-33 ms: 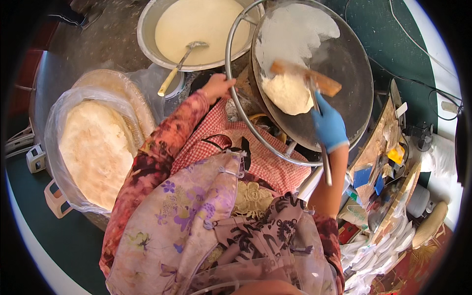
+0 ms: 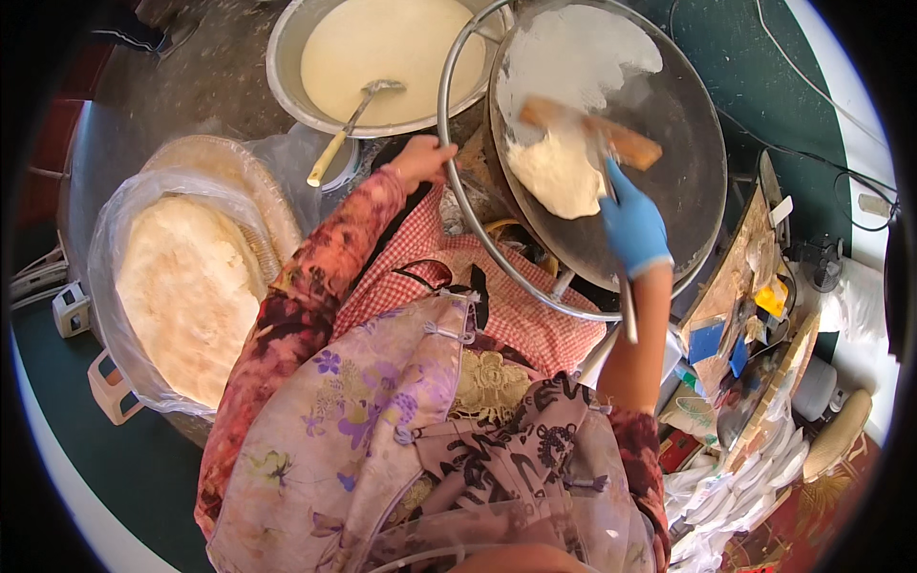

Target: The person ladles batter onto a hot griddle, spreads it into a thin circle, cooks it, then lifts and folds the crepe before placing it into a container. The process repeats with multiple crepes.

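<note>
My right hand, in a blue glove, is closed round the metal handle of a batter spreader. The wooden blade of the spreader is blurred by motion. It lies over the dark round griddle, at the far edge of a thick pool of pale batter. A thin whitish layer of batter covers the griddle's far left part. My bare left hand is wrapped round the metal ring that circles the griddle.
A large metal basin of pale batter stands beyond my left hand, with a ladle in it. On the left, round flatbreads are stacked in a plastic-lined basket. Cluttered tools and bags crowd the right, near a small shelf board.
The spreader and my right hand have shifted slightly away from me and to the left. The pool of batter has changed shape a little. My left hand stays on the ring.
</note>
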Demonstrator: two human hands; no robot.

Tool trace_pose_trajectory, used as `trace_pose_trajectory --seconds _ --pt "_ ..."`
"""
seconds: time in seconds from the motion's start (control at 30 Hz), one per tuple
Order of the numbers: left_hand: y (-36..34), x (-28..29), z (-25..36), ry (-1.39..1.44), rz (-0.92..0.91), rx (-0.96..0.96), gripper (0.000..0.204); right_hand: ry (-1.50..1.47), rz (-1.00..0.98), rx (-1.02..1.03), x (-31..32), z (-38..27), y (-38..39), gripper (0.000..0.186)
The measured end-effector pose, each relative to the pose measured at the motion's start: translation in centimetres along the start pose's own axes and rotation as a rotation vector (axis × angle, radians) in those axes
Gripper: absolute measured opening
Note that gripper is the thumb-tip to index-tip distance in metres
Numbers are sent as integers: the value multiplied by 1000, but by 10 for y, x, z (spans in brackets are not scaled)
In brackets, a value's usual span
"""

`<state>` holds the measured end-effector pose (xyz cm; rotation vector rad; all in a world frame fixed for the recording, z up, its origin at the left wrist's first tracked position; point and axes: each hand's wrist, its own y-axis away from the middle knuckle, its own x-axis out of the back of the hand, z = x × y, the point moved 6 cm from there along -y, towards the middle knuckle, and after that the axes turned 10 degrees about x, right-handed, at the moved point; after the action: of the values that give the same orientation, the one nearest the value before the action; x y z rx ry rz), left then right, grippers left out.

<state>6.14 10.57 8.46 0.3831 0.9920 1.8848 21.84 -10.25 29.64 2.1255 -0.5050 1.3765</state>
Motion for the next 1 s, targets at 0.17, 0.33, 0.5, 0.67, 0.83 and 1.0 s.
trace_pose_trajectory --seconds 0.17,0.33,0.5,0.67,0.83,1.0 --pt "1 5 4 42 63 -54 31 123 -120 -46 -30 -14 -10 50" --pt "39 -40 -56 225 -19 3 32 10 -119 -93 -3 9 36 51" --pt "49 -81 -88 244 7 20 25 28 -18 -12 -17 -12 -11 51" --pt "23 -47 -62 162 55 -30 23 112 -95 13 -25 -7 23 55" --pt "6 -8 -19 9 42 -3 24 -101 -58 -66 -2 24 35 49" --pt "-3 14 14 68 92 -79 27 76 27 138 -25 -19 -22 51"
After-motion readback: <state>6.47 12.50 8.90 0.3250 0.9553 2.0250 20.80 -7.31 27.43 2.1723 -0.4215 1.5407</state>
